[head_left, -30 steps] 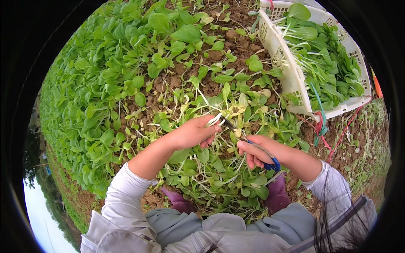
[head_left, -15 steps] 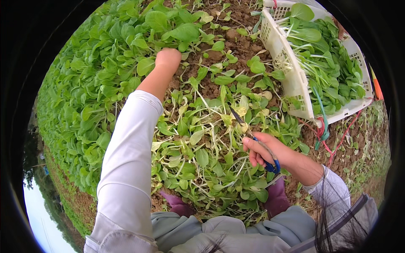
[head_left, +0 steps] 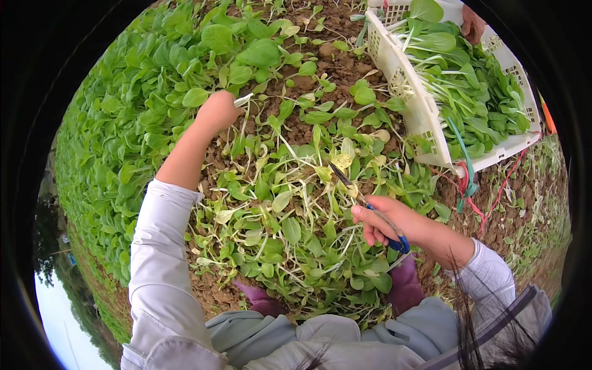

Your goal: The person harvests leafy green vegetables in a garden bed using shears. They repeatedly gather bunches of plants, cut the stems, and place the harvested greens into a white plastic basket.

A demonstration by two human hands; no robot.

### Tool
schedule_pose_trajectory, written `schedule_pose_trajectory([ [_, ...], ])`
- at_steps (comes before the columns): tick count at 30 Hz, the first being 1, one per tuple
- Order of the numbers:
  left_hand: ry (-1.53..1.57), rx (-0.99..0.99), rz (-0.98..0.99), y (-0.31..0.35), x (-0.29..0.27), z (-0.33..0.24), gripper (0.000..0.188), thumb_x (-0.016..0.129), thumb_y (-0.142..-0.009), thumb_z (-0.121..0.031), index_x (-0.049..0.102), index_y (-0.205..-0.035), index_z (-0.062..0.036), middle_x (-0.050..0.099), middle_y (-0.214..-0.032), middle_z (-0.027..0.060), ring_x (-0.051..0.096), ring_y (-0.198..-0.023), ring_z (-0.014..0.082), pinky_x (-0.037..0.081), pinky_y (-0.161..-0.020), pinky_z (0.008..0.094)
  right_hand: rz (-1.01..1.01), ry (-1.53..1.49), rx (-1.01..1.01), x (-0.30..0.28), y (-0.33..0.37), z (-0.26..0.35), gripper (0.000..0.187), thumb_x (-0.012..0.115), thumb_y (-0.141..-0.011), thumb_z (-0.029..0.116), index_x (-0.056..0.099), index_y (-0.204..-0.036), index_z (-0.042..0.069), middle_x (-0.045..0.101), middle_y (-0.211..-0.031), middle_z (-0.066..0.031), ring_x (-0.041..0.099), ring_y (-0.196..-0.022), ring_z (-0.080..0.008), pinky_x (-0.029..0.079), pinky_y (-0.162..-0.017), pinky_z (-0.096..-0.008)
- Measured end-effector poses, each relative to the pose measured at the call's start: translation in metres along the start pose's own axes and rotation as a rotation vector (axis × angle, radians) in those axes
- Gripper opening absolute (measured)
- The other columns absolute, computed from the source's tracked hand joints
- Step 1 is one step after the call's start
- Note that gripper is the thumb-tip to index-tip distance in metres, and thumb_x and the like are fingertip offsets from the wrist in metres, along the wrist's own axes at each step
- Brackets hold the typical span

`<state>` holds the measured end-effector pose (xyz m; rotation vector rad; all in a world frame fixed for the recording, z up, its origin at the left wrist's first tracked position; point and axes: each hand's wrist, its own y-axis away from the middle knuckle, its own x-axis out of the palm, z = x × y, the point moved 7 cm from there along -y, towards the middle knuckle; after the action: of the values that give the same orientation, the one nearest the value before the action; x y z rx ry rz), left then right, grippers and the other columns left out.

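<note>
At the edge of the standing leafy greens (head_left: 142, 105), my left hand (head_left: 217, 112) is closed round a leafy green plant. Its pale cut stem end (head_left: 243, 100) pokes out beside my fingers, while my hand and the growing leaves hide the rest. My right hand (head_left: 391, 220) grips a pair of scissors (head_left: 340, 174) with blue handles. Their dark blades point up and left over the trimmed leaves (head_left: 290, 228) lying on the soil; the blades look closed together.
A white plastic crate (head_left: 425, 117) full of picked greens (head_left: 472, 86) stands at the upper right, with red and green cords (head_left: 470, 185) tied to it. Another person's hand (head_left: 473, 26) is at its far rim. My purple boots (head_left: 404, 285) are among the trimmings. Brown soil (head_left: 345, 61) shows between rows.
My left hand has drawn back down and left from the standing plants, and a pale stem end now shows in it. Another person's hand shows more clearly at the crate. My right hand has barely moved.
</note>
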<state>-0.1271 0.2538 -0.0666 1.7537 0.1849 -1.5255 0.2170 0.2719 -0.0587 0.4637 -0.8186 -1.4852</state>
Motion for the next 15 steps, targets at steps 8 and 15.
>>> schedule_pose_trajectory([
  [8, 1.171, -0.003, 0.413, 0.098, 0.042, -0.048, 0.025, 0.061, -0.079, -0.03, 0.063, -0.084, -0.0055, 0.044, -0.056, -0.0068, 0.033, -0.047, 0.0027, 0.026, -0.044, 0.0194, 0.074, 0.071, 0.013, 0.011, -0.007, 0.008, 0.042, 0.038, -0.088, 0.045, 0.047, -0.094, 0.004, 0.054, -0.064, -0.0024, 0.047, -0.053, -0.0062, 0.04, -0.046, -0.02],
  [15, 1.125, 0.086, 0.456, 0.133, 0.053, -0.083, 0.018, 0.066, -0.076, -0.023, 0.063, -0.078, -0.0055, 0.047, -0.058, -0.0079, 0.036, -0.051, 0.0018, 0.026, -0.047, 0.0183, 0.072, 0.093, 0.024, 0.016, -0.011, 0.009, 0.043, 0.039, -0.088, 0.045, 0.047, -0.095, 0.003, 0.054, -0.065, -0.0026, 0.048, -0.053, -0.0066, 0.04, -0.046, -0.0203],
])
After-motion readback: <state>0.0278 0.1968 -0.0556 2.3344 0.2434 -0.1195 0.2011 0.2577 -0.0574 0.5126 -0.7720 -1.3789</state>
